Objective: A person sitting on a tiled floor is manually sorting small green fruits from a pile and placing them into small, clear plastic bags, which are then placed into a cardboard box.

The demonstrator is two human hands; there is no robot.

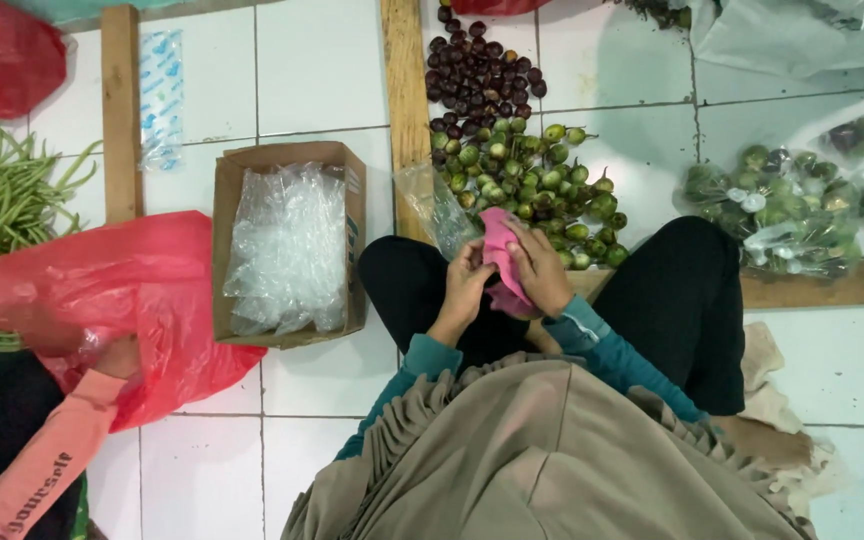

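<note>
I sit cross-legged on a white tiled floor. My left hand (464, 283) and my right hand (540, 270) meet in front of my lap, both gripping a pink cloth-like piece (500, 248). A clear plastic bag (439, 212) hangs at my left hand's fingers; whether it is held I cannot tell. Just beyond my hands lies a heap of small green round eggplants (542, 190), with a heap of dark purple ones (477, 75) further away.
A cardboard box (356, 240) with clear plastic bags stands to my left. Another person's sleeve (47, 460) reaches into a red plastic bag (102, 290) near green beans (2, 195). Filled clear bags of eggplants (787, 205) lie at right. A wooden plank (407, 100) runs away from me.
</note>
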